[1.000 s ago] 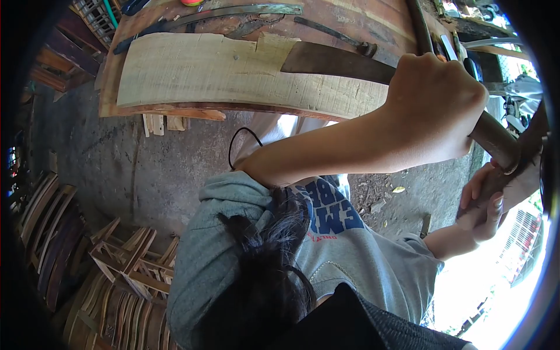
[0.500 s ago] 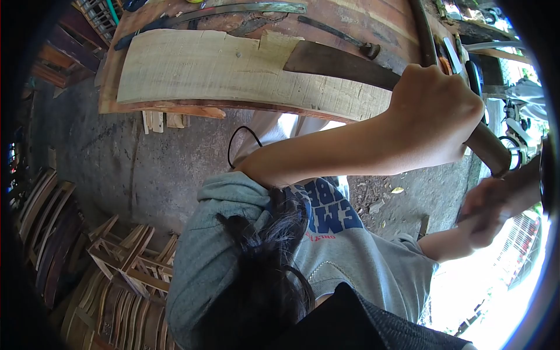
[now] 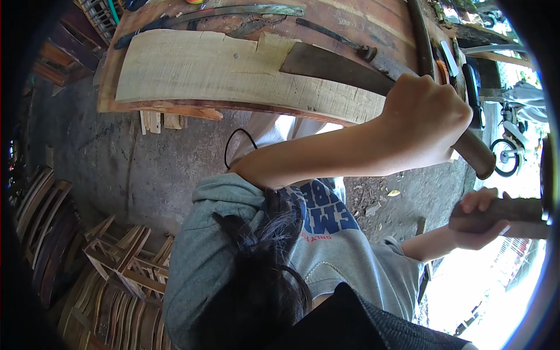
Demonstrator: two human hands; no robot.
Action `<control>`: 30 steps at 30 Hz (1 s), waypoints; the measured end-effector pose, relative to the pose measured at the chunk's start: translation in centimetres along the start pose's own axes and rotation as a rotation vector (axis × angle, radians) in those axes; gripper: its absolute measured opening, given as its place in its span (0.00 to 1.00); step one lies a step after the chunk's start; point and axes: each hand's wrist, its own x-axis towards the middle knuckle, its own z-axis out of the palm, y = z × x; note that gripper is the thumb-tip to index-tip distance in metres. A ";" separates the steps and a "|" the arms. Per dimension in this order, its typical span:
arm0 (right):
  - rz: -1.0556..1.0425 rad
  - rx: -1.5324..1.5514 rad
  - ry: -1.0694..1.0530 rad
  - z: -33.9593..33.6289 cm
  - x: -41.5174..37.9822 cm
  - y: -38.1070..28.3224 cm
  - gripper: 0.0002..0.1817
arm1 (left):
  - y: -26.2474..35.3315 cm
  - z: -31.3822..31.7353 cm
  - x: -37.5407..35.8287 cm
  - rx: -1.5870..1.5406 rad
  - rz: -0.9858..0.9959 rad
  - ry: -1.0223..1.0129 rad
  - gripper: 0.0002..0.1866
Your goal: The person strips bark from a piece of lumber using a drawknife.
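Note:
My left hand (image 3: pixel 429 111) is closed around a chisel (image 3: pixel 335 67) with a broad dark blade. The round end of its wooden handle sticks out below the fist. The blade lies flat along a pale curved board (image 3: pixel 192 70), its tip near a rough, splintered notch at the board's upper edge. My right hand (image 3: pixel 481 224) grips a thick brown wooden club-like piece (image 3: pixel 507 216), perhaps a mallet, whose far end is lost at the right border. This piece is apart from the chisel handle's end.
On the wooden workbench (image 3: pixel 350 14) lie a thin dark tool (image 3: pixel 329 32) with a collar and a long curved metal strip (image 3: pixel 251 10). Curved wooden pieces (image 3: pixel 44 227) and a wooden frame (image 3: pixel 125 256) stand on the concrete floor at left. A motorcycle (image 3: pixel 507 151) is beyond.
My right hand and its wooden piece have swung away from the chisel handle's end, toward the bottom of the view. My left hand and the chisel have shifted slightly left.

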 end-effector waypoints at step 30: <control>0.184 -0.481 -0.213 -1.0 -3.0 3.1 0.28 | -0.7 0.5 -0.5 0.085 -0.004 -0.016 0.10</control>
